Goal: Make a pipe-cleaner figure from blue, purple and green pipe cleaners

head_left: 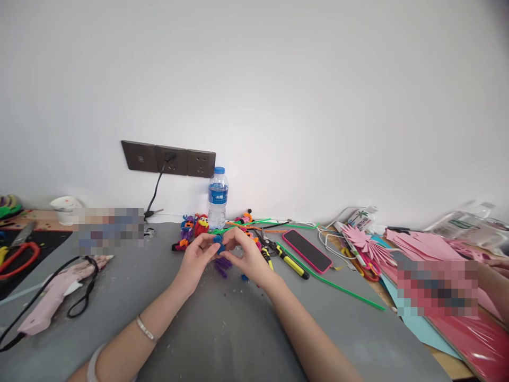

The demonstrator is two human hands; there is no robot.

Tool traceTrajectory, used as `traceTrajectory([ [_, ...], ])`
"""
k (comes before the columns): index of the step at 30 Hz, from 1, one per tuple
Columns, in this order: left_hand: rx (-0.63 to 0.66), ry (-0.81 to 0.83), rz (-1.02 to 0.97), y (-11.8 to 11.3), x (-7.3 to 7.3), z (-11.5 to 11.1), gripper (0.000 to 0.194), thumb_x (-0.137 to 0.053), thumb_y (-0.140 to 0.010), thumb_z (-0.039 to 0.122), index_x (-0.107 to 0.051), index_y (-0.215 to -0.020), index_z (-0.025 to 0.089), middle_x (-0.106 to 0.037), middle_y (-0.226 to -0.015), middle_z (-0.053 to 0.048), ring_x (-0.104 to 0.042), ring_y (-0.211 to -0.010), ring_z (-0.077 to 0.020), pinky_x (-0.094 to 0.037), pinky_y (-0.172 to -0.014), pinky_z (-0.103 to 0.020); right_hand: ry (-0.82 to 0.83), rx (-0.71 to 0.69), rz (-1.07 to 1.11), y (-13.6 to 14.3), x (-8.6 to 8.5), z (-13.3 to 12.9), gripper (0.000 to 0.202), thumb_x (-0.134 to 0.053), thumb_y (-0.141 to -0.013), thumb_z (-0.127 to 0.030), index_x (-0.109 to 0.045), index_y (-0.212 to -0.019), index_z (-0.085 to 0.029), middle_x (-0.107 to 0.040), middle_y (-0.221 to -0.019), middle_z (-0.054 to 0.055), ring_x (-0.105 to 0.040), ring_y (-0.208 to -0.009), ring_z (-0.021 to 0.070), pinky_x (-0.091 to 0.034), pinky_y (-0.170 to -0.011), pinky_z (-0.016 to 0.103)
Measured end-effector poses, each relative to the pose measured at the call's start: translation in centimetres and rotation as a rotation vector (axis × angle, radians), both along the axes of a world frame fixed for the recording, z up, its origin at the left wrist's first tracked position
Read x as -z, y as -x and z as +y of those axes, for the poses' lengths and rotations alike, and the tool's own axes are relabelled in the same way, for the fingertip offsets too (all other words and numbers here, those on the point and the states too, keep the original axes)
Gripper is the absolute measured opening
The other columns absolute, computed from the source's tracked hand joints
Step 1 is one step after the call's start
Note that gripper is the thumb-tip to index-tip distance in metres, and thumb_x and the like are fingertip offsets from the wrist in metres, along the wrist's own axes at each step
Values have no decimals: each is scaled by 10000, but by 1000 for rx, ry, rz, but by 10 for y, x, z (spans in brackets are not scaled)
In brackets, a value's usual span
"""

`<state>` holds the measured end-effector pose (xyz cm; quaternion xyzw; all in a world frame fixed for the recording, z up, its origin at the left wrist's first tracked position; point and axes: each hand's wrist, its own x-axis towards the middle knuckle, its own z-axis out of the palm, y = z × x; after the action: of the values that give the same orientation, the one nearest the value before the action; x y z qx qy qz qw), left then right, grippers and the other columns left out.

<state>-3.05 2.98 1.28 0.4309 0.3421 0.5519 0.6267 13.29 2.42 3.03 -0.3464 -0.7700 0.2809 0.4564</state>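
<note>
A small fuzzy blue piece is pinched between the fingertips of my two hands above the grey mat. My left hand closes on its left side, and my right hand closes on its right side. Just below the fingers, a purple fuzzy piece shows partly. Small colourful fuzzy figures stand behind my left hand. Pliers with yellow and black handles lie to the right of my right hand.
A water bottle stands by the wall. On the right are a phone, a green stem, pink papers and another person's hand. A pink glue gun and orange scissors lie at left.
</note>
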Motion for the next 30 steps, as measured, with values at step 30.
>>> traceTrajectory([
  [30,-45,-87,120,0,3,-1,289,-791,-676,378,-613,-811,194,-623,-847,-10,-623,-855,-188,-535,-724,-289,25,42,51,2,3,2,120,-571,-874,-176,-602,-982,-218,-584,-929,49,-555,-773,164,-495,-682,296],
])
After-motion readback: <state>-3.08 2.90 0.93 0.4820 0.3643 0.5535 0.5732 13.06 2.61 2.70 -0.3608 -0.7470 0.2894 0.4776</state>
